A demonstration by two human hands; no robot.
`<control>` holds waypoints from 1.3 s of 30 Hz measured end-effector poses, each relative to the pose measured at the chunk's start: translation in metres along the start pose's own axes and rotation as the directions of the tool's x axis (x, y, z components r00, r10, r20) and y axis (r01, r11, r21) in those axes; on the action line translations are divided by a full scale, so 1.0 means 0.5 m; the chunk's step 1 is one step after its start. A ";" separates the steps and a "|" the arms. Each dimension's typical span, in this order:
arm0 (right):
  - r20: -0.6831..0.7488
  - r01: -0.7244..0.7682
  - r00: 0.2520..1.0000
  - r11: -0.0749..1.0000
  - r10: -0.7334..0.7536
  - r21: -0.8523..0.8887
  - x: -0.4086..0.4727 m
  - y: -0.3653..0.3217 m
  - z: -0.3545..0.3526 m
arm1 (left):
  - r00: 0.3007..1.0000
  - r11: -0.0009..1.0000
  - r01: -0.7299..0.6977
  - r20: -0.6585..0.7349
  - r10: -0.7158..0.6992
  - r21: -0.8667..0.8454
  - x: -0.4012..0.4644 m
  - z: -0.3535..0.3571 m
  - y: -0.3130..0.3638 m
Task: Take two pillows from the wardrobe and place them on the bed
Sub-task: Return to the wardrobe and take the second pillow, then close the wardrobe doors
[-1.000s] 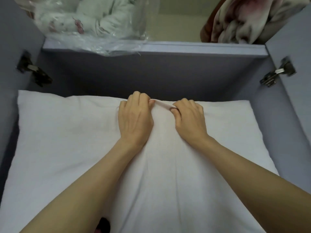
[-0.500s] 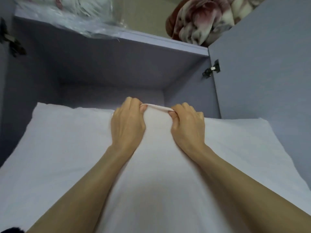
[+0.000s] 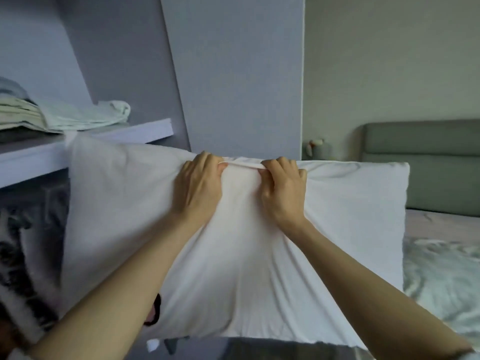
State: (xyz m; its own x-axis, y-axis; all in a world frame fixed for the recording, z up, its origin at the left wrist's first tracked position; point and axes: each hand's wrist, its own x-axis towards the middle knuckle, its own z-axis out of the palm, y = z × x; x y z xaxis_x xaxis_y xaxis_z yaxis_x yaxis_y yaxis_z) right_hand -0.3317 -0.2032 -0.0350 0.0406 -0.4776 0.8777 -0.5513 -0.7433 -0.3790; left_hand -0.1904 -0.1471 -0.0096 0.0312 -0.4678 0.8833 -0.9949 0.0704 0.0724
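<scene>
A large white pillow (image 3: 337, 229) fills the middle of the view, held up in the air. My left hand (image 3: 197, 188) and my right hand (image 3: 283, 190) both grip its upper edge, close together, pinching the fabric. The pillow is outside the grey wardrobe (image 3: 155, 74), whose shelf lies behind its left corner. The bed (image 3: 446, 268), with a grey-green headboard (image 3: 420, 162) and a pale patterned cover, lies to the right, partly hidden by the pillow.
Folded pale linen (image 3: 62, 115) sits on the wardrobe shelf (image 3: 145, 132) at the left. An open grey wardrobe door (image 3: 239, 74) stands behind the pillow. A dark patterned textile (image 3: 23, 255) shows below the shelf. A beige wall (image 3: 389, 61) is at the right.
The pillow has come out of the wardrobe compartment, still gripped by both hands. The view has swung right, away from the shelves, and the bed has come into sight.
</scene>
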 end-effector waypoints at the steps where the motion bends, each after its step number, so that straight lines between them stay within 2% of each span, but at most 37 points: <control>1: -0.003 -0.023 1.000 0.999 0.023 -0.045 -0.024 0.030 -0.029 | 0.999 0.998 -0.031 0.014 0.032 -0.051 -0.016 0.024 0.033; 4: -0.040 -0.095 0.995 0.976 0.089 -0.195 -0.086 0.132 -0.128 | 0.993 0.970 -0.082 0.067 0.100 -0.229 -0.057 0.100 0.150; 8: -0.065 -0.241 0.970 0.883 0.235 -0.403 -0.176 0.261 -0.272 | 0.961 0.892 -0.131 0.165 0.222 -0.433 -0.117 0.198 0.333; 12: -0.149 -0.376 0.918 0.690 0.368 -0.619 -0.302 0.378 -0.415 | 0.886 0.750 -0.098 0.285 0.365 -0.654 -0.216 0.295 0.515; 14: -0.188 -0.449 0.870 0.576 0.455 -0.684 -0.370 0.428 -0.475 | 0.799 0.686 -0.067 0.373 0.471 -0.724 -0.270 0.341 0.598; 16: -0.190 -0.511 0.789 0.450 0.585 -0.732 -0.428 0.467 -0.521 | 0.676 0.654 -0.022 0.471 0.567 -0.756 -0.315 0.385 0.663; 19: -0.247 -0.597 0.535 0.155 0.808 -0.787 -0.506 0.522 -0.575 | 0.460 0.658 0.046 0.600 0.654 -0.752 -0.354 0.437 0.747; 20: -0.270 -0.618 0.484 0.107 0.833 -0.779 -0.517 0.535 -0.581 | 0.440 0.671 0.031 0.613 0.657 -0.741 -0.353 0.453 0.759; 21: -0.284 -0.641 0.466 0.098 0.838 -0.762 -0.518 0.545 -0.580 | 0.439 0.691 0.003 0.622 0.649 -0.723 -0.346 0.466 0.762; 23: -0.262 -0.665 0.478 0.150 0.838 -0.732 -0.486 0.561 -0.550 | 0.499 0.732 -0.030 0.624 0.601 -0.681 -0.320 0.491 0.742; 26: -0.149 -0.681 0.522 0.305 0.840 -0.665 -0.394 0.570 -0.451 | 0.636 0.825 -0.064 0.614 0.467 -0.561 -0.263 0.515 0.645; 28: -0.061 -0.665 0.606 0.463 0.793 -0.585 -0.327 0.559 -0.360 | 0.717 0.892 -0.056 0.604 0.348 -0.448 -0.214 0.515 0.543; 30: 0.016 -0.631 0.687 0.606 0.727 -0.485 -0.274 0.534 -0.275 | 0.769 0.940 -0.053 0.587 0.254 -0.338 -0.168 0.498 0.445; 33: 0.160 -0.568 0.764 0.770 0.625 -0.290 -0.194 0.468 -0.135 | 0.833 0.982 -0.030 0.539 0.129 -0.188 -0.112 0.446 0.286; 36: 0.266 -0.518 0.803 0.846 0.533 -0.129 -0.122 0.409 -0.013 | 0.867 0.998 -0.005 0.497 0.034 -0.059 -0.072 0.389 0.164; 39: 0.322 -0.528 0.803 0.850 0.501 -0.005 -0.040 0.384 0.083 | 0.889 0.998 0.023 0.455 -0.047 0.057 -0.021 0.349 0.083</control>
State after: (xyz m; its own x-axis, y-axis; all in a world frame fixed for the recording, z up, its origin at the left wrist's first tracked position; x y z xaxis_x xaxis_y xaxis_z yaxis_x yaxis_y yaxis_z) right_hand -0.4036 -0.3559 -0.1376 0.0252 -0.9069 0.4206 -0.4940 -0.3771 -0.7834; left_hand -0.2487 -0.2930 -0.0965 0.0303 -0.8202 0.5713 -0.9978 0.0089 0.0658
